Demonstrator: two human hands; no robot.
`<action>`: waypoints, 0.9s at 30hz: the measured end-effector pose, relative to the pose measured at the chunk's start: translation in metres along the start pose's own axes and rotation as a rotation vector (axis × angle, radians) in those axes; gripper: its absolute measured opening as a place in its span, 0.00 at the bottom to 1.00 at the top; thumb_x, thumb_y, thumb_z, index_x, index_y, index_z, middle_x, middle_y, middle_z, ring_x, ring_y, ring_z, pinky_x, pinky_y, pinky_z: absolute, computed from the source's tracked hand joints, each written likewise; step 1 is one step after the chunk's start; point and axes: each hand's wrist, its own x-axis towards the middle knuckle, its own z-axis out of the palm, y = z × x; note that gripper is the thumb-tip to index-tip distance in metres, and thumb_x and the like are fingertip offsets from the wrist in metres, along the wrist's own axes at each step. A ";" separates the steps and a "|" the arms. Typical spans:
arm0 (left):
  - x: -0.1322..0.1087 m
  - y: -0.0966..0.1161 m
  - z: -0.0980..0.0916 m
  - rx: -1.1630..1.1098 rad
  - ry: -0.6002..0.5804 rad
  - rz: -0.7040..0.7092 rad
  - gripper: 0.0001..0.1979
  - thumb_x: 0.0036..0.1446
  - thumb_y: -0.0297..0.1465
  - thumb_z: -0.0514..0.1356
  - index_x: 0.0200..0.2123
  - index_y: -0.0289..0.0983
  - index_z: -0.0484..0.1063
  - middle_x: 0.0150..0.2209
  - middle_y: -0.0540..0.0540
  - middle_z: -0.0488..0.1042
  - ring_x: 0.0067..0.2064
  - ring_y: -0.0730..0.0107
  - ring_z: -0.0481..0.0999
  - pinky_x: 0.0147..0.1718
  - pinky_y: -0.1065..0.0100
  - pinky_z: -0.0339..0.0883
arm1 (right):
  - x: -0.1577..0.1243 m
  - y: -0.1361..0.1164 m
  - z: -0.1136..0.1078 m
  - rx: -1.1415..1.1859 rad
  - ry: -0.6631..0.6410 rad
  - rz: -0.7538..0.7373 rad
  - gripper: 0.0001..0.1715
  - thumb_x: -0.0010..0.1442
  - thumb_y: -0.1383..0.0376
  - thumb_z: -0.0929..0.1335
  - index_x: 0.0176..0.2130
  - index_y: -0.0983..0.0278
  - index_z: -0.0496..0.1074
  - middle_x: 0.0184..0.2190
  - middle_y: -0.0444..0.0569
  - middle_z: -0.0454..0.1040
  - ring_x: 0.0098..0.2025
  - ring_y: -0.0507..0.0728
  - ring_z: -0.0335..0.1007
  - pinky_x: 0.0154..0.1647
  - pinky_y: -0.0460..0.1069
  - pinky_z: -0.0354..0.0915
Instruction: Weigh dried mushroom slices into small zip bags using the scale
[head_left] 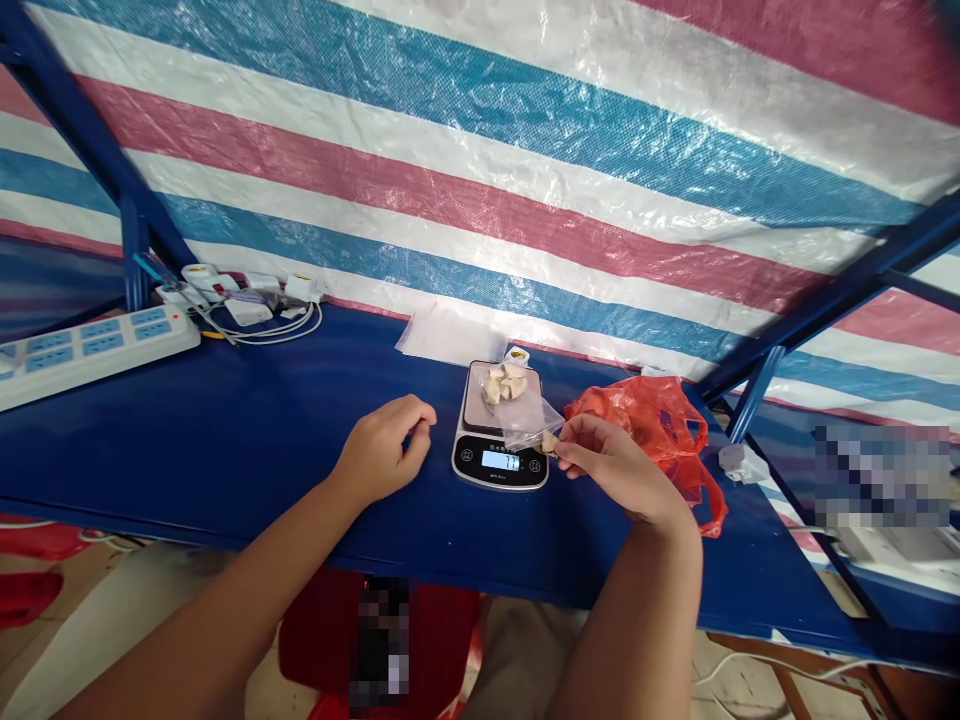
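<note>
Right hand [611,460]: fingertips closed on a pale piece [550,443] at a clear bag's [525,415] mouth.
Bag, 10 o'clock, laid so the scale [459,455] bears its load. Left hand [386,450], 9 o'clock: half-open, nothing seen within, palm hidden. Red bag [660,400], 1 o'clock: contents obscured. Whether pinched piece lies inside clear bag: unclear.

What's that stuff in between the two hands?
In the head view, the scale lies between the left hand and the right hand, carrying a clear bag of pale pieces. Blue table shows between the scale and the left hand.
</note>
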 end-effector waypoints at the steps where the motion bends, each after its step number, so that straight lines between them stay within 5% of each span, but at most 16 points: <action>1: 0.003 0.011 0.002 -0.016 0.007 0.029 0.05 0.66 0.27 0.54 0.40 0.39 0.70 0.35 0.48 0.76 0.35 0.68 0.75 0.35 0.67 0.67 | 0.000 -0.001 0.001 0.009 0.031 -0.010 0.16 0.60 0.53 0.75 0.37 0.61 0.72 0.33 0.44 0.75 0.35 0.53 0.73 0.38 0.49 0.70; 4: 0.015 0.047 0.018 0.019 -0.019 0.097 0.13 0.63 0.33 0.62 0.50 0.37 0.70 0.45 0.41 0.79 0.47 0.57 0.78 0.44 0.59 0.71 | 0.001 -0.006 0.004 0.057 0.101 -0.043 0.18 0.58 0.52 0.76 0.37 0.61 0.73 0.33 0.44 0.75 0.35 0.53 0.73 0.36 0.48 0.69; 8: 0.034 0.078 0.049 0.164 -0.054 0.079 0.08 0.65 0.31 0.60 0.47 0.38 0.72 0.42 0.41 0.80 0.42 0.56 0.79 0.38 0.58 0.67 | 0.003 -0.010 0.009 0.178 0.154 -0.079 0.20 0.54 0.52 0.78 0.37 0.60 0.73 0.32 0.45 0.76 0.34 0.54 0.73 0.34 0.48 0.68; 12: 0.044 0.081 0.062 0.136 -0.006 -0.008 0.05 0.66 0.25 0.55 0.39 0.38 0.71 0.33 0.47 0.79 0.35 0.63 0.78 0.34 0.60 0.60 | 0.007 -0.015 0.017 0.247 0.210 -0.078 0.19 0.52 0.53 0.78 0.36 0.61 0.73 0.29 0.44 0.76 0.31 0.53 0.71 0.32 0.48 0.68; 20: 0.044 0.081 0.055 -0.051 -0.001 -0.150 0.06 0.65 0.26 0.56 0.36 0.38 0.73 0.32 0.49 0.79 0.35 0.65 0.77 0.35 0.62 0.60 | 0.025 -0.017 0.038 0.257 0.304 -0.123 0.20 0.53 0.53 0.76 0.40 0.61 0.73 0.29 0.45 0.77 0.30 0.55 0.75 0.25 0.47 0.66; 27: 0.047 0.076 0.049 0.042 -0.076 -0.089 0.11 0.68 0.28 0.54 0.35 0.38 0.76 0.34 0.44 0.79 0.36 0.63 0.77 0.34 0.62 0.59 | 0.030 -0.013 0.043 0.189 0.329 -0.127 0.18 0.53 0.52 0.75 0.38 0.61 0.75 0.31 0.47 0.80 0.26 0.55 0.74 0.23 0.48 0.67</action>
